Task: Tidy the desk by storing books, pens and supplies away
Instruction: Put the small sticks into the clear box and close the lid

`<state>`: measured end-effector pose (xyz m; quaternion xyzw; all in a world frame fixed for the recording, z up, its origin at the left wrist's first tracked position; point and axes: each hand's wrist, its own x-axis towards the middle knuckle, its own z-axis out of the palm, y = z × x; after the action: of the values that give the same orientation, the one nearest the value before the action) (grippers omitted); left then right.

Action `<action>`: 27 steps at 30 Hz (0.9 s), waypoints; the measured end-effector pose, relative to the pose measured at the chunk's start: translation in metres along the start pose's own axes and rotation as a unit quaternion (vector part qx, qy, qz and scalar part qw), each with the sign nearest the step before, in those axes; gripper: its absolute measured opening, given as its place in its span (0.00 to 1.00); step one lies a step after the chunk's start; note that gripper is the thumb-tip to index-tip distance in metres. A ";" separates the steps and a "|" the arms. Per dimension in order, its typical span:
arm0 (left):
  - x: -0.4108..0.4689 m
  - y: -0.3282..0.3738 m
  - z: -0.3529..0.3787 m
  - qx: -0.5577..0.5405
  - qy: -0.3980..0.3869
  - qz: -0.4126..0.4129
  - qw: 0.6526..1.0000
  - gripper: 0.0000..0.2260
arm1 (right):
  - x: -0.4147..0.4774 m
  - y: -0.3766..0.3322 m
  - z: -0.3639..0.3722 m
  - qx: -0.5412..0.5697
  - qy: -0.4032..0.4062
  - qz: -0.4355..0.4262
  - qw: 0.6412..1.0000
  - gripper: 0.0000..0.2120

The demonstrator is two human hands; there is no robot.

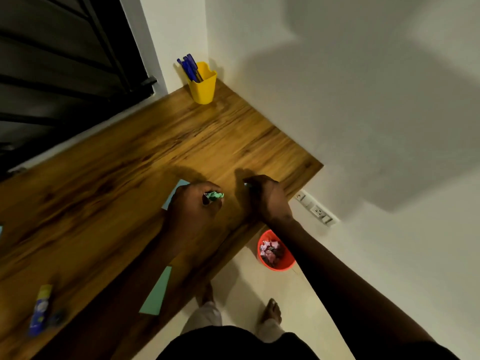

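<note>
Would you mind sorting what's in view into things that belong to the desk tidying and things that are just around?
Part of the job: crumpled green paper in the left hand; right hand; paper strip; glue stick; yellow pen cup; red bin.

Just around: wall socket; dark door.

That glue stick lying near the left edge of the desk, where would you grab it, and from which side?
Take the glue stick across the middle of its barrel, coming down from above. It lies flat on the desk with its long sides bare, so fingers can close on either side. The small dark object beside its lower end is too blurred to identify; stay clear of it.
</note>
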<state>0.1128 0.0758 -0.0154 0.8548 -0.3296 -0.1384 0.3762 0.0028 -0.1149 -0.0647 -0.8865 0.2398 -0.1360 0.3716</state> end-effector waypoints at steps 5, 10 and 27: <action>-0.028 0.046 0.046 -0.030 0.013 -0.014 0.999 0.08 | -0.066 0.036 -0.050 0.104 0.047 0.086 0.990 0.12; -0.053 0.067 0.110 -0.025 -0.009 -0.002 1.000 0.09 | -0.114 0.105 -0.081 0.047 0.034 0.165 0.985 0.15; -0.066 0.074 0.232 0.044 -0.134 -0.056 0.988 0.14 | -0.132 0.189 -0.100 0.015 -0.040 0.219 0.975 0.17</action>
<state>-0.0832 -0.0455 -0.1192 0.8614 -0.3349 -0.2577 0.2819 -0.2124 -0.2203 -0.1408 -0.8114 0.4110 -0.0198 0.4151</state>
